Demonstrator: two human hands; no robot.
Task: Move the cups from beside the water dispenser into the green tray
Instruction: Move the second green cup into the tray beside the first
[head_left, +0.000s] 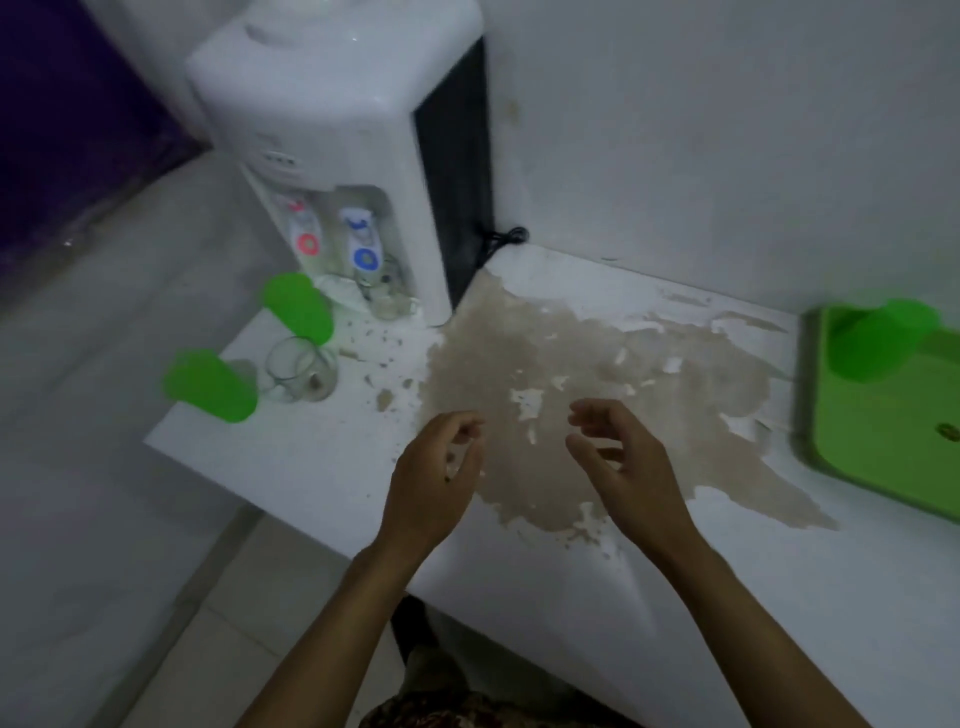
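Observation:
Two green plastic cups stand at the table's left end in front of the white water dispenser (332, 135): one (297, 307) near the taps, the other (210, 384) at the table's corner. A clear glass (298, 369) stands between them. The green tray (883, 436) lies at the far right with a third green cup (878, 335) in it. My left hand (439, 478) and my right hand (621, 457) hover over the middle of the table, fingers curled apart, holding nothing.
The white table (311, 467) has a large brown patch of peeled surface (571, 374) under my hands. A small glass (387, 299) sits under the dispenser's taps. A black cable (501, 239) lies behind the dispenser. The wall runs along the back.

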